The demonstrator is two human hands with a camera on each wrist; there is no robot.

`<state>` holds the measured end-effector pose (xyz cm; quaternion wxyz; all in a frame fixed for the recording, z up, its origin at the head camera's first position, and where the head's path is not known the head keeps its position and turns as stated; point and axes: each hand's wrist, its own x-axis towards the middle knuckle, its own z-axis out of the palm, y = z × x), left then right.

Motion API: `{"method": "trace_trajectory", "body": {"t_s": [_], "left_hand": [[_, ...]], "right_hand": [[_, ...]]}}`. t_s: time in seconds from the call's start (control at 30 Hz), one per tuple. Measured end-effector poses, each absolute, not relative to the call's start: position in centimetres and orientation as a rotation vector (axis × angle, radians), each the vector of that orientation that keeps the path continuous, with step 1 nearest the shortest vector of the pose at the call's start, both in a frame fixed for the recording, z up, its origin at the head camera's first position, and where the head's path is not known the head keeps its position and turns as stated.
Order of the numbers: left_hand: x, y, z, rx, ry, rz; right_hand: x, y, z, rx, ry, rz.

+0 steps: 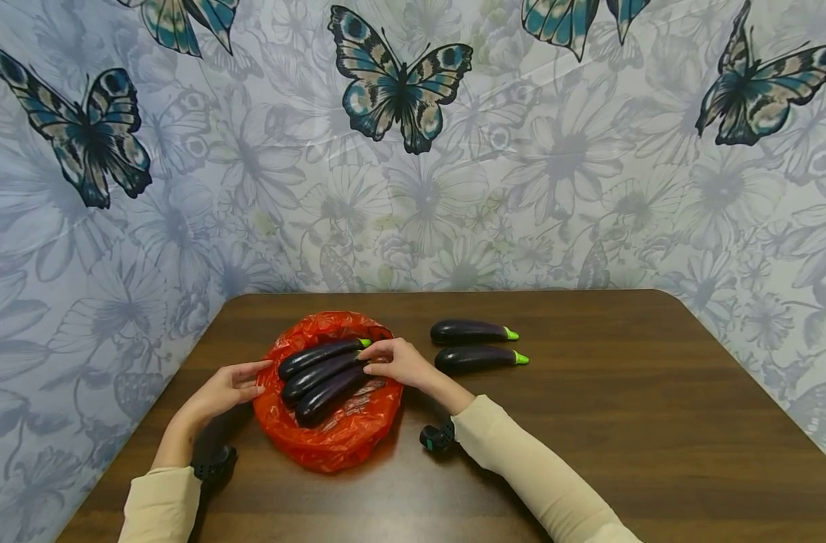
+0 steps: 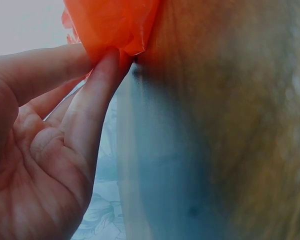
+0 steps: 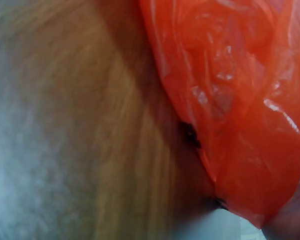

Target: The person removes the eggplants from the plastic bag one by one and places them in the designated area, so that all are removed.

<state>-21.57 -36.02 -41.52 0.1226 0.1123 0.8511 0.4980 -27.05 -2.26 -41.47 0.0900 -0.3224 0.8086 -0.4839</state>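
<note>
While three dark purple eggplants [image 1: 320, 371] lie side by side in an open red plastic bag [image 1: 331, 437] near the left end of the wooden table [image 1: 589, 452], the left hand [image 1: 225, 388] pinches the bag's left edge between thumb and fingers [image 2: 97, 95]. Over the bag's right side, the right hand [image 1: 399, 362] rests with curled fingers on the stem end of the eggplants, its exact grip indiscernible. Two further eggplants [image 1: 477, 345] lie parallel on the tabletop just right of the bag.
</note>
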Motion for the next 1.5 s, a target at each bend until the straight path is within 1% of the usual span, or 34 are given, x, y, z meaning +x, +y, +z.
{"method": "trace_trajectory", "body": {"t_s": [0.23, 0.47, 0.7, 0.9, 1.1, 1.5], "left_hand": [[-22.0, -35.8, -41.6, 0.337, 2.468, 1.461], [-22.5, -35.6, -41.5, 0.347, 2.475, 1.453], [-22.3, -35.9, -41.5, 0.352, 2.473, 1.457], [-22.4, -36.0, -41.7, 0.363, 2.472, 1.461], [-22.3, -36.0, -42.0, 0.372, 2.474, 1.447], [-22.6, -36.5, -41.9, 0.403, 2.478, 1.437]], "right_hand": [[-27.2, -2.2, -41.9, -1.023, 2.504, -1.242], [-27.1, -2.1, -42.0, -1.015, 2.512, -1.192], [-26.9, -2.5, -41.8, -1.031, 2.517, -1.104], [-26.7, -2.7, -42.0, -0.998, 2.552, -1.133], [-26.5, -2.6, -42.3, -1.020, 2.553, -1.163], [-26.6, -1.9, -41.2, -1.032, 2.557, -1.245]]}}
